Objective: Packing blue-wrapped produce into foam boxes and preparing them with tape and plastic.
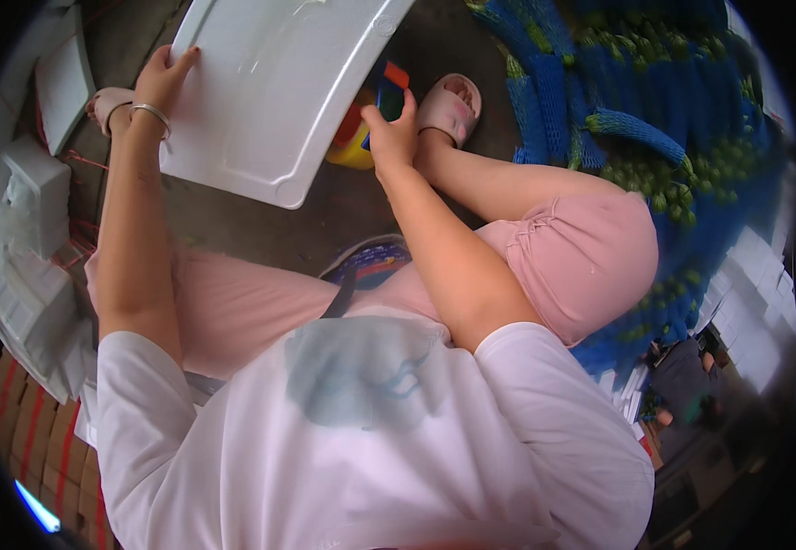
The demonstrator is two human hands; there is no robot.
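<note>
One white rectangular foam panel [270, 101] with a raised rim, tilted above the dark grey floor [242, 226]. Left hand [161, 81]: closed over the panel's left edge, thumb and fingers gripping. Right hand [392, 134]: half curled, thumb and forefinger apart, touching a red, yellow and blue object [354, 147] beside the panel's right edge; whether it is firmly held cannot be told. One pink open-toed slipper [444, 117], just beyond that object. Numerous long green vegetables in blue mesh sleeves [638, 134], heaped along the floor's right side.
</note>
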